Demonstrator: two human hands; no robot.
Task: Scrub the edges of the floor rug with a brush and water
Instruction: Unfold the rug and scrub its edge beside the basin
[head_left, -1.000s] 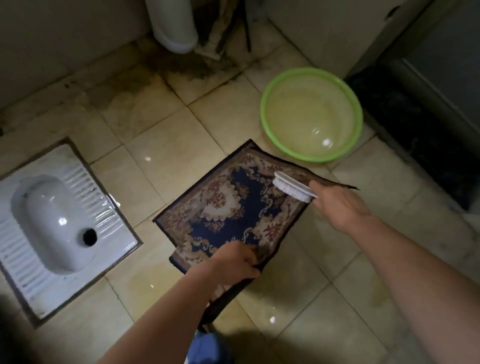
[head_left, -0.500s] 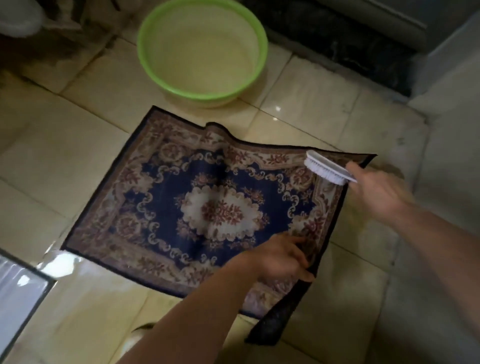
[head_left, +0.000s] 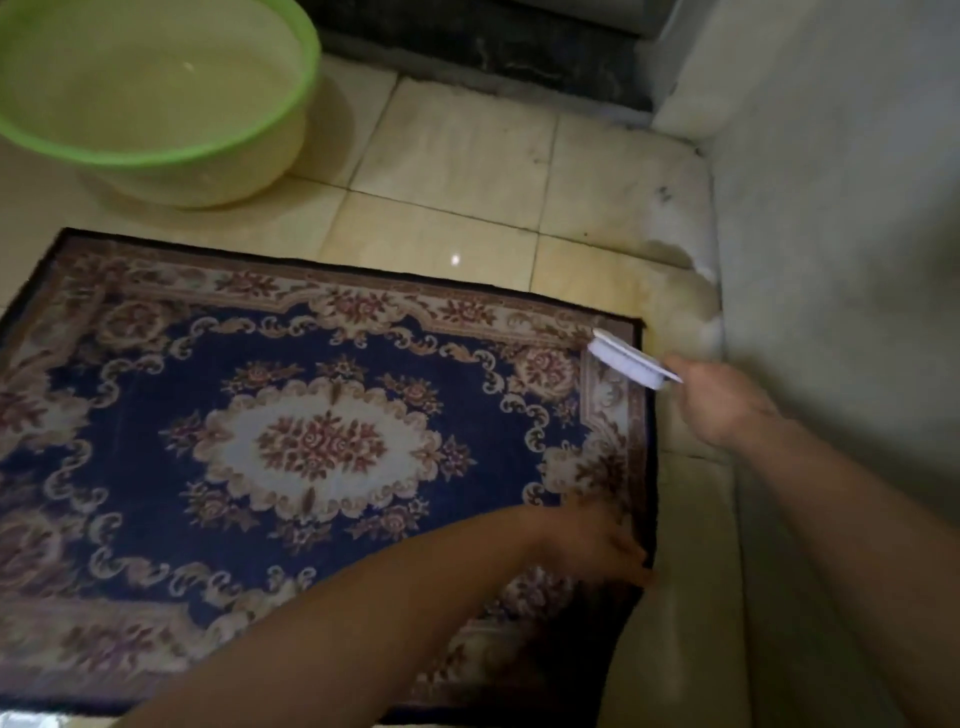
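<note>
A patterned floor rug (head_left: 322, 441), dark blue with cream and red flowers, lies flat on the wet tiles. My right hand (head_left: 722, 405) grips the handle of a white scrubbing brush (head_left: 626, 361), whose bristles rest on the rug's far right corner. At the rug's right edge, near its lower corner, my left hand (head_left: 597, 545) presses down, fingers stretched toward the dark border. A green basin (head_left: 156, 150) holding water stands on the floor beyond the rug's upper left.
A pale wall (head_left: 841, 260) rises close along the rug's right side. A dark threshold (head_left: 483, 47) runs across the top. Wet cream floor tiles (head_left: 457, 171) lie between basin, rug and wall.
The rug has been spread flat and its lifted right corner laid down. The view has swung toward the rug's right end. My right hand has brought the brush onto the far right corner.
</note>
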